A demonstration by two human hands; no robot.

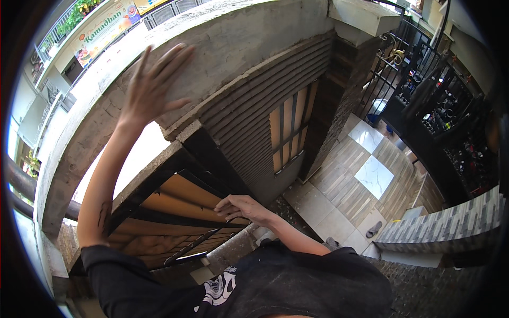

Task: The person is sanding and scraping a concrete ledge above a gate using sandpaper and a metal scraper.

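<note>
My left hand is raised high on the left with its fingers spread. It lies over the face of a rough grey concrete beam; whether the palm touches it I cannot tell. In front of my chest, my right hand has its fingers loosely bent and a little apart, and nothing shows in it. Behind that hand is a black-framed gate with tan panels. A ridged grey wall stands under the beam, with a black-barred tan panel set in it.
A tiled floor spreads below on the right, with a grey slipper on it. A dark metal gate and several motorbikes stand farther right. A low patterned wall bounds the near right. Dark pipes run at the left edge.
</note>
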